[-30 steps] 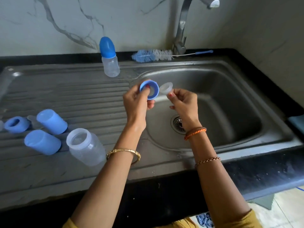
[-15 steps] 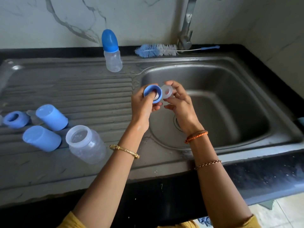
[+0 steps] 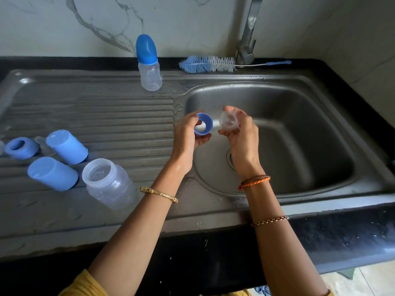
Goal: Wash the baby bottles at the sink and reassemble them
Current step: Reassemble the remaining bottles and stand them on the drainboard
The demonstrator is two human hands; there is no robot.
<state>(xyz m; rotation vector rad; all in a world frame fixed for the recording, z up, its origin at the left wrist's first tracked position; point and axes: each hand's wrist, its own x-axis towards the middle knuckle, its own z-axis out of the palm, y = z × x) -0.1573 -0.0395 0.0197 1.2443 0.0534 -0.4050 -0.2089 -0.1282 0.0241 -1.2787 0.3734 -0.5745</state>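
Note:
Over the sink's left edge, my left hand (image 3: 187, 135) grips a blue screw ring (image 3: 203, 124), its opening facing right. Just to the right, my right hand (image 3: 240, 135) pinches a clear silicone teat (image 3: 228, 120), a small gap apart from the ring. On the draining board lies an open clear bottle (image 3: 110, 183) on its side. Beside it lie two blue caps (image 3: 52, 173) (image 3: 67, 146) and another blue ring (image 3: 21, 147). A capped, assembled bottle (image 3: 149, 63) stands upright at the back.
The steel sink basin (image 3: 299, 135) is under my hands, drain partly hidden by my right wrist. A blue and white bottle brush (image 3: 208, 64) lies behind the basin by the tap (image 3: 248, 35). A clear teat (image 3: 41, 144) sits between the left ring and cap.
My hands have dropped lower over the basin. The ring and teat were touching half a second ago and are now drawn slightly apart.

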